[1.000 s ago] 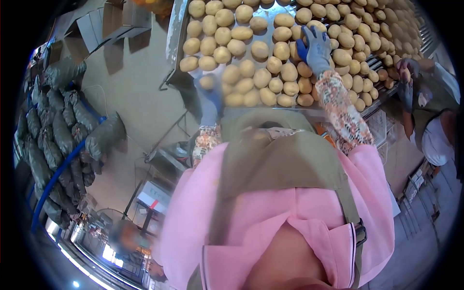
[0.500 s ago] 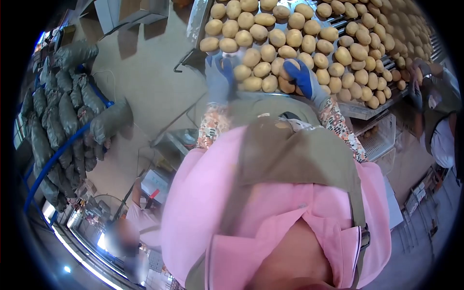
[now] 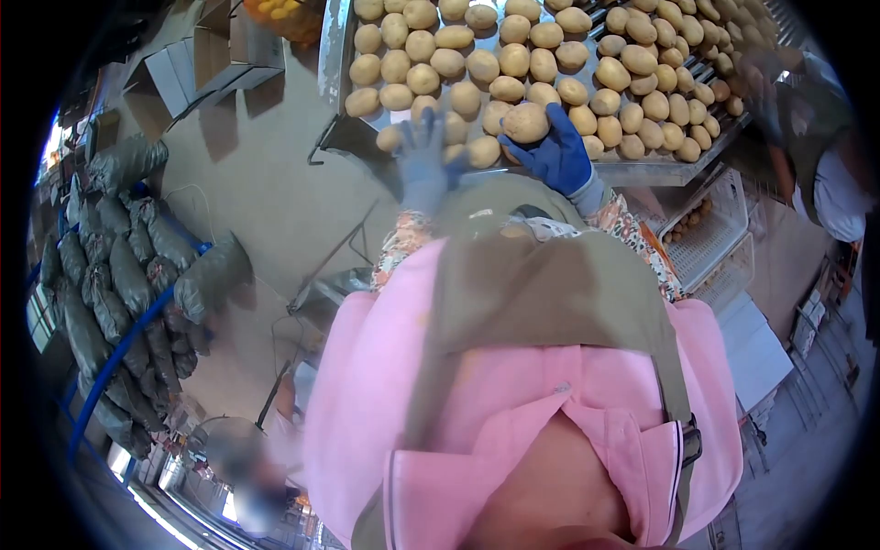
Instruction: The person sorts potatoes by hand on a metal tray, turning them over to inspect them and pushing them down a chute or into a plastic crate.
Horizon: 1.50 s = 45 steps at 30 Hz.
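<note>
My left hand (image 3: 423, 163), in a grey-blue glove, spreads its fingers over a few potatoes at the near left corner of the metal sorting table (image 3: 655, 172). It is slightly blurred, and no potato shows in its grip. In my right hand (image 3: 557, 163), gloved in blue, a large potato (image 3: 527, 122) rests against palm and fingers, lifted just above the near edge. Many loose potatoes (image 3: 483, 65) cover the table in front of both hands. Under my left fingers, part of the potatoes is hidden.
At right, a co-worker (image 3: 820, 151) stands by the table. White plastic crates (image 3: 710, 243) with some potatoes sit below its right side. Filled grey-green sacks (image 3: 128, 261) hang on a blue frame at left. Cardboard boxes (image 3: 215, 55) and a mesh bag (image 3: 284, 18) lie beyond.
My right hand has turned palm up and now holds a potato raised. My left hand has moved onto the potatoes from the table's corner, its fingers spread. The view has shifted slightly.
</note>
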Available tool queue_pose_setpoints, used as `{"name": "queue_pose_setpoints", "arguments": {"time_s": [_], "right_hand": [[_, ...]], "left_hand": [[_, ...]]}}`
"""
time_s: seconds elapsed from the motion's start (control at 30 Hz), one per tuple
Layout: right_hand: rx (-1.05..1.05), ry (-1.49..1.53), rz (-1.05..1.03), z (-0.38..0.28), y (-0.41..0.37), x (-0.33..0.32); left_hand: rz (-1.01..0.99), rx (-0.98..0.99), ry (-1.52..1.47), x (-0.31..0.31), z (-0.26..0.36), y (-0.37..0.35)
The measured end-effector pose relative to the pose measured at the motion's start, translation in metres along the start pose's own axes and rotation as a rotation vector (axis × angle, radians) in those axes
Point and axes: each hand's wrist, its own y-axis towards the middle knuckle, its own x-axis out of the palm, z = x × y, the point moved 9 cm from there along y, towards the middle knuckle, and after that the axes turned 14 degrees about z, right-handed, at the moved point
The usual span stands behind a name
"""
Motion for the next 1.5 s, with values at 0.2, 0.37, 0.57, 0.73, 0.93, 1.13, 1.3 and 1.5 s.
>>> {"name": "queue_pose_setpoints", "arguments": {"time_s": [0.2, 0.37, 0.57, 0.73, 0.93, 1.13, 1.3, 1.5], "right_hand": [[-0.665, -1.265, 0.166, -0.03, -0.026, 0.031], [-0.974, -1.537, 0.121, -0.032, -0.028, 0.043], [-1.086, -1.587, 0.095, -0.035, -0.034, 0.052], [-1.202, -1.718, 0.114, -0.037, -0.039, 0.062], [-1.097, -1.83, 0.224, -0.043, -0.039, 0.057], [-0.592, -1.254, 0.31, -0.117, -0.081, -0.066], [-0.245, -1.471, 0.581, -0.162, -0.178, -0.174], [-0.096, -1.941, 0.637, -0.178, -0.239, -0.3]], "left_hand": [[0.146, -0.035, -0.005, -0.024, -0.031, -0.013], [0.244, -0.09, -0.174, -0.036, -0.027, -0.014], [0.169, -0.034, -0.145, -0.02, -0.013, -0.012], [0.186, 0.018, -0.166, -0.019, -0.006, -0.016], [0.176, 0.13, -0.188, -0.028, -0.011, -0.028], [0.551, -0.313, -0.354, -0.022, -0.091, -0.082], [0.229, -0.71, 0.156, 0.026, -0.157, -0.131], [0.182, -0.971, -0.001, 0.16, -0.239, -0.171]]}}
